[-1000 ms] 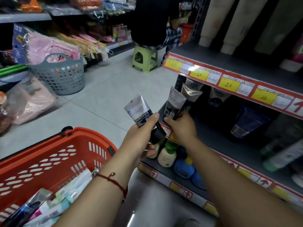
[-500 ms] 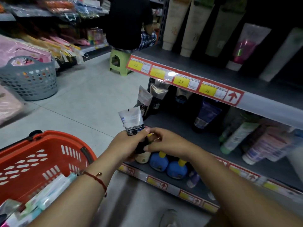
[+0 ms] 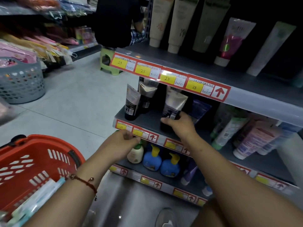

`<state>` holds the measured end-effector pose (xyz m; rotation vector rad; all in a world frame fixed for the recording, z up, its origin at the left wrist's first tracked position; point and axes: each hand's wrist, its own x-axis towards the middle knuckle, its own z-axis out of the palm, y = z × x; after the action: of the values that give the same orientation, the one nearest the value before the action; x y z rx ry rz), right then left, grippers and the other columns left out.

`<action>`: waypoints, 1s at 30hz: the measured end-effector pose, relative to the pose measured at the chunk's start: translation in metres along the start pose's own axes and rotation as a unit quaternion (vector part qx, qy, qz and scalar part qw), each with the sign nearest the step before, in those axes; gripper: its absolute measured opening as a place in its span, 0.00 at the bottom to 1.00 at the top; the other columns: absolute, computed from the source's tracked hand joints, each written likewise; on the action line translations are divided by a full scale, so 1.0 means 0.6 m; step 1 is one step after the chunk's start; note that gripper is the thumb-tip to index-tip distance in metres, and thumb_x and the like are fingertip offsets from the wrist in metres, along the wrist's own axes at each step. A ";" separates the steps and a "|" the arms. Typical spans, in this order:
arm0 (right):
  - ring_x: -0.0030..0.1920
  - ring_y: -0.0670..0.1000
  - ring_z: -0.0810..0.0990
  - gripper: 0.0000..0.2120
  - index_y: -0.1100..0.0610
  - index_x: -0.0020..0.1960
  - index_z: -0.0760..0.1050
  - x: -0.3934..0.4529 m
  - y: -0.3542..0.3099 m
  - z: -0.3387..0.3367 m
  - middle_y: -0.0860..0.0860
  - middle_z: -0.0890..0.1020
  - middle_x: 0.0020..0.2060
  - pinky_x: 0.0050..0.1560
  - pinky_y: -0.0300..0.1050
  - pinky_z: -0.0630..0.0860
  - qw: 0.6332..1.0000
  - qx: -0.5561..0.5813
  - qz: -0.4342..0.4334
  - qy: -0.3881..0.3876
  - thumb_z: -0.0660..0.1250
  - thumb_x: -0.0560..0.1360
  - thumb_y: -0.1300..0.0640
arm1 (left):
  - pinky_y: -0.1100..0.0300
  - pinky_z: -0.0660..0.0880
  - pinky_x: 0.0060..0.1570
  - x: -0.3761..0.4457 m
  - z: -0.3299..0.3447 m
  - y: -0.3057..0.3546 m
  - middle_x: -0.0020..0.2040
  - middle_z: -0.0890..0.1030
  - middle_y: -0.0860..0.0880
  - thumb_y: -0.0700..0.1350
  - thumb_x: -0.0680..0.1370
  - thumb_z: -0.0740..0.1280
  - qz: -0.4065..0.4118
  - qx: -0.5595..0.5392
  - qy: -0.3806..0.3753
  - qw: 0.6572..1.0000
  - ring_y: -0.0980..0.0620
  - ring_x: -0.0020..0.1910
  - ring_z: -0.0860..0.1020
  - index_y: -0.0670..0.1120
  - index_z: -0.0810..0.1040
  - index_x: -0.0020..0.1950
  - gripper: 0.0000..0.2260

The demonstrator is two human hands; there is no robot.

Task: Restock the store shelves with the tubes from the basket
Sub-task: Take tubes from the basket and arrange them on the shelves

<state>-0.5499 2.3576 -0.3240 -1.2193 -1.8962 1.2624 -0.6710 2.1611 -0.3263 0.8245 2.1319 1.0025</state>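
My right hand grips a silver-and-black tube that stands cap down on the middle shelf. Two matching tubes stand at that shelf's left end. My left hand holds nothing; its fingers are loosely curled by the shelf's red price strip. The red basket sits at the lower left under my left forearm, and several pale tubes lie in it.
Leaning tubes fill the middle shelf's right side. Blue and cream pump bottles stand on the lower shelf, tall tubes on the top one. A person sits on a green stool in the aisle. A grey basket stands left.
The tube went from my left hand to my right, which has moved it onto the middle shelf. My left hand, now without a tube, has dropped toward the shelf's edge.
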 end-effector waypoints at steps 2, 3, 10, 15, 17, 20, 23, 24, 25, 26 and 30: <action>0.50 0.53 0.83 0.21 0.58 0.57 0.79 0.031 0.016 0.016 0.52 0.84 0.50 0.54 0.47 0.79 0.998 0.003 0.013 0.060 0.79 0.66 0.54 | 0.55 0.74 0.56 -0.002 -0.015 -0.018 0.59 0.80 0.48 0.58 0.76 0.67 -0.023 0.146 -0.010 0.989 0.48 0.56 0.79 0.50 0.76 0.63 0.18; 0.51 0.54 0.82 0.21 0.59 0.57 0.79 0.043 0.022 0.027 0.53 0.84 0.51 0.54 0.48 0.78 0.997 0.008 0.013 0.073 0.79 0.67 0.56 | 0.56 0.73 0.57 -0.002 -0.023 -0.029 0.62 0.79 0.48 0.59 0.77 0.66 -0.042 0.194 -0.024 0.980 0.49 0.59 0.77 0.51 0.74 0.66 0.21; 0.58 0.57 0.80 0.20 0.59 0.63 0.75 0.096 0.042 0.083 0.57 0.81 0.58 0.55 0.45 0.74 0.994 0.002 0.041 0.103 0.73 0.73 0.59 | 0.56 0.71 0.63 0.015 -0.061 -0.077 0.70 0.74 0.48 0.61 0.77 0.65 -0.091 0.241 -0.063 0.964 0.49 0.66 0.74 0.50 0.72 0.71 0.26; 0.61 0.58 0.77 0.19 0.60 0.66 0.70 0.099 0.038 0.094 0.58 0.79 0.61 0.54 0.42 0.69 0.992 -0.013 0.038 0.121 0.67 0.77 0.59 | 0.59 0.70 0.60 0.027 -0.060 -0.085 0.68 0.75 0.48 0.61 0.77 0.65 -0.092 0.222 -0.070 0.968 0.50 0.64 0.74 0.49 0.72 0.71 0.26; 0.62 0.59 0.77 0.19 0.61 0.67 0.70 0.096 0.036 0.094 0.59 0.78 0.62 0.54 0.42 0.69 0.991 -0.020 0.045 0.122 0.67 0.77 0.59 | 0.59 0.70 0.59 0.027 -0.058 -0.084 0.69 0.75 0.48 0.61 0.77 0.65 -0.087 0.218 -0.075 0.969 0.50 0.65 0.74 0.49 0.71 0.71 0.26; 0.62 0.59 0.77 0.22 0.62 0.68 0.70 0.085 0.032 0.089 0.59 0.78 0.62 0.55 0.44 0.71 0.991 -0.023 0.059 0.121 0.69 0.76 0.58 | 0.60 0.69 0.57 0.017 -0.063 -0.079 0.69 0.74 0.48 0.60 0.77 0.65 -0.083 0.212 -0.073 0.971 0.50 0.65 0.73 0.49 0.72 0.71 0.26; 0.60 0.60 0.79 0.24 0.61 0.66 0.71 0.062 0.020 0.081 0.58 0.80 0.60 0.55 0.45 0.73 0.989 0.002 0.071 0.126 0.71 0.72 0.58 | 0.60 0.68 0.60 -0.003 -0.077 -0.076 0.70 0.74 0.47 0.59 0.78 0.64 -0.083 0.215 -0.067 0.971 0.49 0.67 0.72 0.48 0.72 0.71 0.25; 0.58 0.60 0.79 0.23 0.61 0.65 0.72 0.052 0.014 0.081 0.58 0.80 0.59 0.55 0.47 0.75 0.989 0.013 0.074 0.126 0.70 0.72 0.59 | 0.60 0.68 0.61 -0.012 -0.084 -0.075 0.70 0.74 0.47 0.59 0.79 0.64 -0.083 0.219 -0.067 0.970 0.48 0.67 0.72 0.47 0.73 0.71 0.25; 0.57 0.60 0.79 0.22 0.61 0.64 0.72 0.037 0.007 0.082 0.58 0.80 0.58 0.55 0.49 0.76 0.990 0.020 0.074 0.120 0.70 0.72 0.59 | 0.60 0.68 0.61 -0.024 -0.091 -0.074 0.70 0.74 0.46 0.58 0.79 0.63 -0.084 0.225 -0.067 0.969 0.48 0.67 0.73 0.46 0.74 0.70 0.24; 0.56 0.59 0.79 0.22 0.60 0.65 0.72 0.018 -0.002 0.087 0.58 0.80 0.58 0.56 0.50 0.76 0.991 0.027 0.072 0.108 0.69 0.72 0.59 | 0.59 0.69 0.61 -0.036 -0.100 -0.074 0.69 0.75 0.46 0.58 0.80 0.63 -0.086 0.229 -0.068 0.967 0.47 0.66 0.73 0.45 0.75 0.69 0.23; 0.58 0.52 0.76 0.33 0.57 0.77 0.61 -0.089 -0.044 0.125 0.53 0.72 0.68 0.59 0.46 0.73 1.000 -0.008 0.021 0.009 0.66 0.75 0.58 | 0.58 0.71 0.60 -0.096 -0.153 -0.103 0.65 0.78 0.47 0.58 0.80 0.63 -0.100 0.239 -0.059 0.964 0.46 0.63 0.76 0.45 0.78 0.66 0.21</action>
<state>-0.5974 2.2748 -0.3285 -1.2815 -1.8810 1.2558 -0.7217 2.0477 -0.3141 0.8417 2.3293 0.3247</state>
